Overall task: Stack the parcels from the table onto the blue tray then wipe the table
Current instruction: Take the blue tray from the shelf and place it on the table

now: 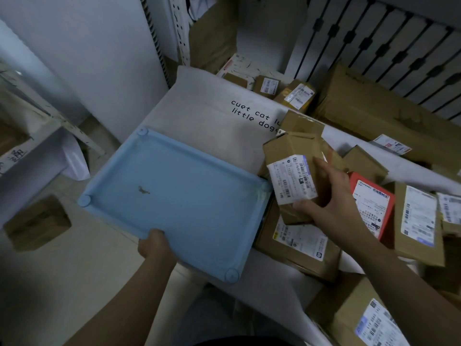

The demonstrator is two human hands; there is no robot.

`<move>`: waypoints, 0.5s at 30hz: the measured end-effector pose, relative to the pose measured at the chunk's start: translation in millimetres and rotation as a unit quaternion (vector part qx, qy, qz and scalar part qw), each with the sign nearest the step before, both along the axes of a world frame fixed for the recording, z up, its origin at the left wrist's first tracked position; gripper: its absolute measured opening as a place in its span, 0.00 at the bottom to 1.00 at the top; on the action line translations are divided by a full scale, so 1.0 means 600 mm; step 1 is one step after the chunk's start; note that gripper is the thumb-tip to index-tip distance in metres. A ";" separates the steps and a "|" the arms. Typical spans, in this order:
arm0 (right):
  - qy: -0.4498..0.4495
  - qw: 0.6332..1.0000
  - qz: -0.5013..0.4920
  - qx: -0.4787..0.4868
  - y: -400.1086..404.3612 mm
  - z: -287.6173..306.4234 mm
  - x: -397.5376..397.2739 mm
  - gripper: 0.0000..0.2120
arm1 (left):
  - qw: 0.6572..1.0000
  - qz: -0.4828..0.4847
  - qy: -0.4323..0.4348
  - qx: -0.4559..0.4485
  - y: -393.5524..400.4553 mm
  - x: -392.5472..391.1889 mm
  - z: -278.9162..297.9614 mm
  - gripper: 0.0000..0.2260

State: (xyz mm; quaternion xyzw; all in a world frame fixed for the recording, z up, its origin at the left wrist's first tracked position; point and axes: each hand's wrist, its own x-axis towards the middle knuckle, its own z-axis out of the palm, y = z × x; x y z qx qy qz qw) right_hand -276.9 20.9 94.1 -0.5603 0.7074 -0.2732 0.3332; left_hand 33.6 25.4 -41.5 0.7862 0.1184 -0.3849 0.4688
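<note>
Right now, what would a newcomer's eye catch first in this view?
The blue tray, bare and held at its near edge by the left hand. Just right of it, the right hand grips a labelled cardboard parcel above more parcels, one a red box.

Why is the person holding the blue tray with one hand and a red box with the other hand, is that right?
Not quite. The head view shows the left hand holding the blue tray, but the right hand grips a brown cardboard parcel with a white label. The red box lies untouched on the table beside it.
</note>
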 end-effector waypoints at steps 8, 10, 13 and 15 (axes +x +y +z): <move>0.019 0.999 0.042 -0.002 -0.022 -0.021 0.049 0.46 | 0.998 -0.034 0.018 0.043 -0.003 0.013 -0.001 0.22; 0.039 0.999 0.021 -0.018 -0.018 -0.021 0.054 0.49 | 0.998 -0.024 -0.027 0.059 -0.008 0.017 0.005 0.25; 0.060 0.998 0.016 -0.032 0.015 -0.025 0.045 0.51 | 0.972 -0.094 -0.177 0.125 -0.016 0.012 0.023 0.28; 0.098 0.993 0.064 -0.029 0.053 -0.040 0.028 0.52 | 0.952 -0.141 -0.249 0.110 -0.024 -0.007 0.038 0.29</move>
